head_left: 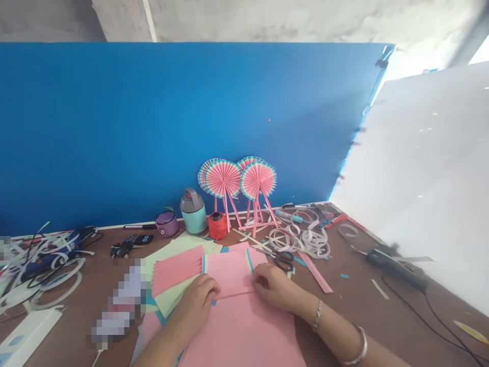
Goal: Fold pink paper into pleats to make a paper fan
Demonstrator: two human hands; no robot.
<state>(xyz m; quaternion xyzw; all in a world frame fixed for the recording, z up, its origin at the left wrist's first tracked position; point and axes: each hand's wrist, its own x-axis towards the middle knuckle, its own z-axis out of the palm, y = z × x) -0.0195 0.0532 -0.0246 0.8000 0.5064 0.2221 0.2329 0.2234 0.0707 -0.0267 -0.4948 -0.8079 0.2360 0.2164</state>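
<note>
A large pink paper sheet lies on the brown table in front of me, its far end folded over into a flap. My left hand rests on the fold's left end, fingers curled and pressing down. My right hand presses the fold's right end with bent fingers. Just left of the flap lies a pleated pink paper on pale green sheets.
Finished pink paper fans lean on the blue backboard. Nearby are scissors, an orange string spool, a teal bottle, a purple cup, white paper curls, a glue gun and cables.
</note>
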